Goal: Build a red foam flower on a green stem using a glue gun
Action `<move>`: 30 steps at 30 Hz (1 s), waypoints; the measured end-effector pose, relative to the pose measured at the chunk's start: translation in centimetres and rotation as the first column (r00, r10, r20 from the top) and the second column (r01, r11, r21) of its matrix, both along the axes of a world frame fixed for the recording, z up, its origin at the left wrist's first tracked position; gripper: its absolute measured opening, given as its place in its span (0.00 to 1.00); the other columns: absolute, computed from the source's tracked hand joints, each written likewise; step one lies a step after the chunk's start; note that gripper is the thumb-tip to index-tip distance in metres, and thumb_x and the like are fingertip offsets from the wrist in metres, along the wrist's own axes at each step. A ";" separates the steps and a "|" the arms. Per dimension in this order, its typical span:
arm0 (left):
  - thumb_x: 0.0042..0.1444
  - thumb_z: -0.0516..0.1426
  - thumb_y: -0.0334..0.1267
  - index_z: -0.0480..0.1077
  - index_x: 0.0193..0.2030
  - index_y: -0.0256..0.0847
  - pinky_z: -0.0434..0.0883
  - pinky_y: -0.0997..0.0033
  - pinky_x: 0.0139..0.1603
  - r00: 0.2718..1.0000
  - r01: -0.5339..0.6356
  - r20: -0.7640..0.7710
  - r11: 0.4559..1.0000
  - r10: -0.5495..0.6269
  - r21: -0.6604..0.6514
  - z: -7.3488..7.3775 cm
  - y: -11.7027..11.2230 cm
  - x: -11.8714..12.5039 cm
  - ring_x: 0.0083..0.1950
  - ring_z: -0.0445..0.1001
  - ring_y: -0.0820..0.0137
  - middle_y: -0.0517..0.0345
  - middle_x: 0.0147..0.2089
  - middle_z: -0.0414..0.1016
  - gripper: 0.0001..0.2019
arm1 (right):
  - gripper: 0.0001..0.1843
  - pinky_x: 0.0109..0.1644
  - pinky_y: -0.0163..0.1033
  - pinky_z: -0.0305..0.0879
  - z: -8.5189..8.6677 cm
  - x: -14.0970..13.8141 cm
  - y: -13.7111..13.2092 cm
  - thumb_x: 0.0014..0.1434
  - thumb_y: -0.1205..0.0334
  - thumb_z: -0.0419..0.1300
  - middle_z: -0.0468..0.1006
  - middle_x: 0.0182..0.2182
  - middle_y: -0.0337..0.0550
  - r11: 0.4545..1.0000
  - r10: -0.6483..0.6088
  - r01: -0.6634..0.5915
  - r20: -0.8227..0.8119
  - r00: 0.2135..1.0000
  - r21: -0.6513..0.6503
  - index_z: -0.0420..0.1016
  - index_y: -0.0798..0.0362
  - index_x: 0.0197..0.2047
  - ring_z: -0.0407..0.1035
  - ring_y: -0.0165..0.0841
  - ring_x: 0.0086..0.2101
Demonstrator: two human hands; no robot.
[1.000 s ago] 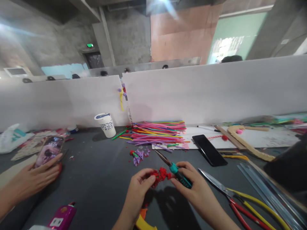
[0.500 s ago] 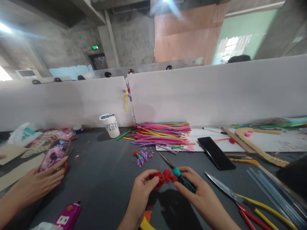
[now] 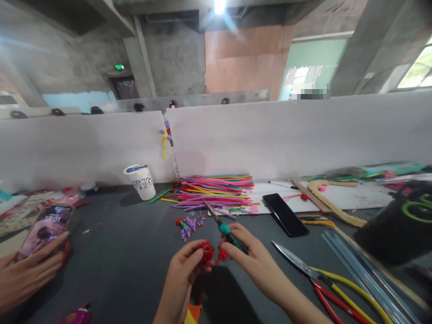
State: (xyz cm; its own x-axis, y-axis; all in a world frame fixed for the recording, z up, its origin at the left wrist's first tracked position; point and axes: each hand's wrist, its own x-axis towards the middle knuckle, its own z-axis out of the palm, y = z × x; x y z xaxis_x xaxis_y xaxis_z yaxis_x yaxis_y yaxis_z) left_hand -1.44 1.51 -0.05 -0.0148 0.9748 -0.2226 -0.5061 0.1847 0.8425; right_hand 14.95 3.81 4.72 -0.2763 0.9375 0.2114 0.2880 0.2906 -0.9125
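Note:
Low over the dark tabletop, my left hand (image 3: 185, 265) pinches a small red ruffled piece (image 3: 207, 253) with a hollow centre. My right hand (image 3: 251, 256) is closed around a pointed tool with a teal-and-black handle (image 3: 232, 238), its thin metal tip slanting up and left. A second red ruffled piece (image 3: 222, 254) sits at the right fingertips, a small gap from the first. Just beyond the hands lies a loose heap of purple bits (image 3: 189, 227). Behind it is a bundle of colourful thin sticks (image 3: 216, 191).
Large shears (image 3: 313, 272) with red and yellow handles lie right, near a black phone (image 3: 285, 215) and clear strips (image 3: 357, 261). A paper cup (image 3: 140, 182) stands back left. Another person's hand (image 3: 37, 270) holds a phone (image 3: 45, 229) at left. White panels (image 3: 270, 135) wall the back.
The view has turned right, so most things sit further left. The two red pieces, close together before, are now apart. The left one now shows its hollow centre.

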 end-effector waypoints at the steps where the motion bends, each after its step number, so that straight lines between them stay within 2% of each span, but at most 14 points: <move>1: 0.44 0.68 0.40 0.79 0.37 0.37 0.71 0.75 0.32 1.000 -0.002 0.016 1.000 0.002 0.004 0.2 -0.1 0.0 0.30 0.76 0.71 0.52 0.32 0.82 0.14 | 0.08 0.46 0.36 0.63 -0.4 0.8 -0.5 0.59 0.60 0.54 0.71 0.38 0.43 1.000 0.013 -0.012 0.005 1.000 -0.023 0.71 0.52 0.31 0.68 0.36 0.42; 5: 0.41 0.69 0.39 0.80 0.38 0.37 0.71 0.77 0.33 1.000 0.011 0.014 1.000 -0.011 0.024 0.8 -0.5 0.1 0.29 0.76 0.72 0.53 0.31 0.82 0.16 | 0.08 0.49 0.35 0.61 -1.0 3.2 -2.2 0.61 0.58 0.54 0.72 0.40 0.42 0.997 0.072 -0.070 0.062 0.995 -0.042 0.71 0.50 0.34 0.67 0.36 0.45; 9: 0.42 0.68 0.40 0.80 0.38 0.38 0.70 0.78 0.33 1.000 0.003 -0.029 1.000 -0.002 0.021 1.2 -0.7 0.2 0.29 0.75 0.73 0.53 0.31 0.82 0.15 | 0.07 0.48 0.34 0.62 -0.6 3.8 -2.9 0.61 0.61 0.54 0.71 0.39 0.42 0.995 0.102 -0.100 0.113 0.988 -0.022 0.72 0.51 0.35 0.67 0.35 0.45; 14: 0.43 0.67 0.40 0.79 0.38 0.38 0.69 0.78 0.33 0.997 -0.021 -0.074 0.999 0.024 0.038 0.7 -0.7 0.1 0.29 0.74 0.74 0.55 0.30 0.80 0.14 | 0.07 0.43 0.35 0.63 -1.0 2.5 -2.4 0.57 0.67 0.53 0.71 0.36 0.43 0.998 0.021 -0.026 0.094 0.995 0.056 0.71 0.52 0.29 0.68 0.33 0.38; 18: 0.46 0.66 0.40 0.79 0.39 0.39 0.70 0.78 0.33 0.987 0.005 -0.162 0.996 0.009 0.087 -0.3 -0.6 0.0 0.30 0.74 0.73 0.55 0.31 0.81 0.13 | 0.08 0.43 0.34 0.64 -1.2 1.0 -1.7 0.53 0.71 0.54 0.70 0.38 0.43 0.990 -0.060 0.054 0.044 0.997 0.132 0.73 0.52 0.29 0.68 0.34 0.39; 22: 0.46 0.66 0.40 0.79 0.38 0.40 0.73 0.74 0.38 0.953 0.040 -0.303 0.993 -0.003 0.115 -0.4 -0.5 0.0 0.35 0.77 0.68 0.54 0.35 0.82 0.11 | 0.07 0.44 0.35 0.64 -1.3 0.0 -1.2 0.53 0.71 0.56 0.69 0.39 0.45 0.981 -0.082 0.074 0.039 0.996 0.180 0.74 0.53 0.30 0.67 0.35 0.41; 26: 0.44 0.66 0.40 0.79 0.35 0.40 0.74 0.70 0.42 0.930 -0.006 -0.363 0.991 0.055 0.134 -0.1 -0.6 0.2 0.40 0.78 0.63 0.52 0.38 0.82 0.11 | 0.06 0.45 0.38 0.65 -1.5 -0.5 -1.0 0.54 0.71 0.56 0.69 0.39 0.46 0.978 -0.083 0.064 0.089 0.993 0.199 0.73 0.53 0.29 0.67 0.36 0.41; 30: 0.48 0.64 0.39 0.79 0.37 0.42 0.73 0.67 0.45 0.890 0.004 -0.446 0.977 0.094 0.214 -0.2 -0.7 0.3 0.43 0.78 0.61 0.51 0.40 0.80 0.09 | 0.08 0.47 0.40 0.64 -1.8 -0.7 -0.9 0.51 0.74 0.56 0.69 0.40 0.46 0.977 -0.078 0.051 0.120 0.990 0.207 0.72 0.52 0.30 0.67 0.37 0.42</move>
State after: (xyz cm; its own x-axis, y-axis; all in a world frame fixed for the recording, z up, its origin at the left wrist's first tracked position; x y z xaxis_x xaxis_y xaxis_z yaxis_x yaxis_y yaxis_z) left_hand -1.17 0.77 -0.30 -0.1108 0.9936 0.0219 -0.0656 -0.0293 0.9974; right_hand 14.21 2.89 2.96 -0.2534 0.8953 0.3665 0.4215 0.4431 -0.7912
